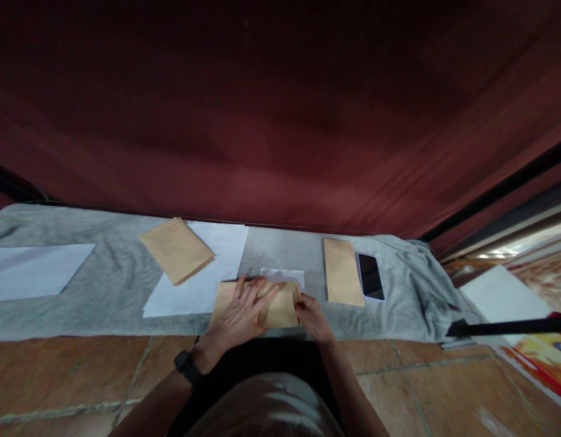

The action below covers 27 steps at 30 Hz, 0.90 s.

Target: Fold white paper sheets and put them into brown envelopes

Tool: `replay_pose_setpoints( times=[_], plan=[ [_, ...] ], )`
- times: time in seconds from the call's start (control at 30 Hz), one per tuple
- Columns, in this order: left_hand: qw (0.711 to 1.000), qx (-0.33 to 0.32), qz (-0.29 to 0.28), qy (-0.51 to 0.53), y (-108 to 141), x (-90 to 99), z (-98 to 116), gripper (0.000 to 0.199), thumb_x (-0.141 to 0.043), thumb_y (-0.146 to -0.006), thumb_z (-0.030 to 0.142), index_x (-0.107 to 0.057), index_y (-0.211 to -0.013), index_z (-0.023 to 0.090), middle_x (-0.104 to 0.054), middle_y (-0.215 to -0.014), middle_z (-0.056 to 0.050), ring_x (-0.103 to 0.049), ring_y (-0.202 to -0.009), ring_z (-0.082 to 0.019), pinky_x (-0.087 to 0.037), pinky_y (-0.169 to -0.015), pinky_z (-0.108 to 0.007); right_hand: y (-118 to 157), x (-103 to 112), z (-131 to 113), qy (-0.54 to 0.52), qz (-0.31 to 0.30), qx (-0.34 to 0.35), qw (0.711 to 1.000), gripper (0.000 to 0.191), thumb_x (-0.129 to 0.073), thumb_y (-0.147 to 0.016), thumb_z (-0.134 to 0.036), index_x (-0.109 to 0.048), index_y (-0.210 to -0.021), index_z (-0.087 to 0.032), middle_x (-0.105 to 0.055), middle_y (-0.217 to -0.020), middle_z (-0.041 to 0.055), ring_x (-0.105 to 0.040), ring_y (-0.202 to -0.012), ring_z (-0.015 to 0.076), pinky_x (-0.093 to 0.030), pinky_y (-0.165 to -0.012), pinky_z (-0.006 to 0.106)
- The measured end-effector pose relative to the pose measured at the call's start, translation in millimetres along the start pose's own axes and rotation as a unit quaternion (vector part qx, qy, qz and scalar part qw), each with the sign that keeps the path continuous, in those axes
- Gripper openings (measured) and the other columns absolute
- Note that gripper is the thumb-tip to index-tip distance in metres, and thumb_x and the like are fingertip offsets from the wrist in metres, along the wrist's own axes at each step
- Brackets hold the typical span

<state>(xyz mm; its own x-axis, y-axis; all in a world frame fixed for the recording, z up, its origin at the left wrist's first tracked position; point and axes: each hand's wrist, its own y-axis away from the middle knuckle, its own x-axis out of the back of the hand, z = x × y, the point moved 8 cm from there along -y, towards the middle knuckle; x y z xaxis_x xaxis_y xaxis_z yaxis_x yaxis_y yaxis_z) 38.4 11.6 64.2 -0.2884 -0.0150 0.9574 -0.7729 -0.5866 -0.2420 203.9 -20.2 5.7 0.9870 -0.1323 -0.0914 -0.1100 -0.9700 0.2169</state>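
A tan paper envelope lies in front of me near the front edge of the grey cloth, its right end bulging upward. My left hand rests flat on its left half with the fingers spread. At the right end, the fingers of my right hand are closed on the envelope's edge. Behind it, a small white paper is partly covered by the envelope. A stack of tan envelopes lies on white sheets to the left. One more tan envelope is to the right.
A phone lies beside the right envelope. White paper is at the far left of the grey cloth. A dark red fabric wall rises behind. At the right are a black bar and a white board.
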Motion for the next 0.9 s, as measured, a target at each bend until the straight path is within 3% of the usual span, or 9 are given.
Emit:
replay_pose_setpoints(
  times=[0.2, 0.27, 0.37, 0.57, 0.7, 0.9],
  plan=[
    [1.0, 0.009, 0.018, -0.017, 1, -6.2, -2, 0.099, -0.075, -0.077, 0.048, -0.027, -0.159, 0.019, -0.027, -0.164, -0.021, -0.03, -0.149, -0.039, -0.016, -0.122, -0.062, 9, 38, -24, 0.141, 0.162, 0.093, 0.972, 0.014, -0.064, -0.082, -0.031, -0.067, -0.093, -0.023, -0.067, -0.096, 0.0051, -0.063, -0.09, 0.0196, -0.052, -0.085, 0.032],
    [0.999, 0.009, 0.02, -0.024, 0, -5.0, -1, 0.1, -0.076, -0.077, 0.05, -0.027, -0.159, 0.02, -0.021, -0.166, -0.022, -0.028, -0.15, -0.039, -0.016, -0.122, -0.061, 14, 33, -40, 0.217, 0.169, 0.146, 0.95, 0.015, -0.057, -0.088, -0.03, -0.067, -0.096, -0.023, -0.068, -0.096, 0.0063, -0.064, -0.088, 0.0193, -0.052, -0.084, 0.032],
    [0.999, 0.015, 0.023, -0.028, -2, -1.2, 2, 0.1, -0.077, -0.077, 0.05, -0.027, -0.159, 0.022, -0.018, -0.168, -0.021, -0.03, -0.15, -0.039, -0.017, -0.121, -0.061, 17, 17, -49, 0.277, 0.13, 0.192, 0.932, 0.023, -0.05, -0.091, -0.024, -0.069, -0.102, -0.023, -0.071, -0.097, 0.0066, -0.066, -0.085, 0.019, -0.054, -0.081, 0.032],
    [0.999, 0.021, 0.021, -0.032, 0, 1.7, 6, 0.099, -0.077, -0.078, 0.05, -0.027, -0.159, 0.023, -0.016, -0.168, -0.02, -0.029, -0.151, -0.038, -0.019, -0.121, -0.06, 13, 20, -29, 0.261, 0.146, 0.159, 0.941, 0.026, -0.052, -0.09, -0.025, -0.067, -0.11, -0.021, -0.072, -0.102, 0.0079, -0.069, -0.083, 0.0193, -0.057, -0.078, 0.033],
    [0.999, 0.014, 0.016, -0.029, 0, 0.7, 5, 0.098, -0.073, -0.081, 0.053, -0.024, -0.16, 0.024, -0.017, -0.168, -0.019, -0.032, -0.149, -0.037, -0.019, -0.121, -0.058, 7, 20, -14, 0.264, 0.123, 0.131, 0.948, 0.025, -0.054, -0.087, -0.028, -0.069, -0.106, -0.022, -0.072, -0.097, 0.0059, -0.069, -0.077, 0.0186, -0.057, -0.074, 0.032],
    [1.0, -0.011, -0.003, -0.004, -1, -12.7, -3, 0.109, -0.07, -0.075, 0.072, -0.022, -0.161, 0.025, -0.012, -0.169, -0.018, -0.03, -0.15, -0.039, -0.019, -0.121, -0.057, -6, 17, 1, 0.258, 0.116, 0.082, 0.956, 0.027, -0.054, -0.084, -0.03, -0.069, -0.104, -0.021, -0.072, -0.083, 0.0019, -0.066, -0.07, 0.0172, -0.055, -0.071, 0.03]
  ],
)
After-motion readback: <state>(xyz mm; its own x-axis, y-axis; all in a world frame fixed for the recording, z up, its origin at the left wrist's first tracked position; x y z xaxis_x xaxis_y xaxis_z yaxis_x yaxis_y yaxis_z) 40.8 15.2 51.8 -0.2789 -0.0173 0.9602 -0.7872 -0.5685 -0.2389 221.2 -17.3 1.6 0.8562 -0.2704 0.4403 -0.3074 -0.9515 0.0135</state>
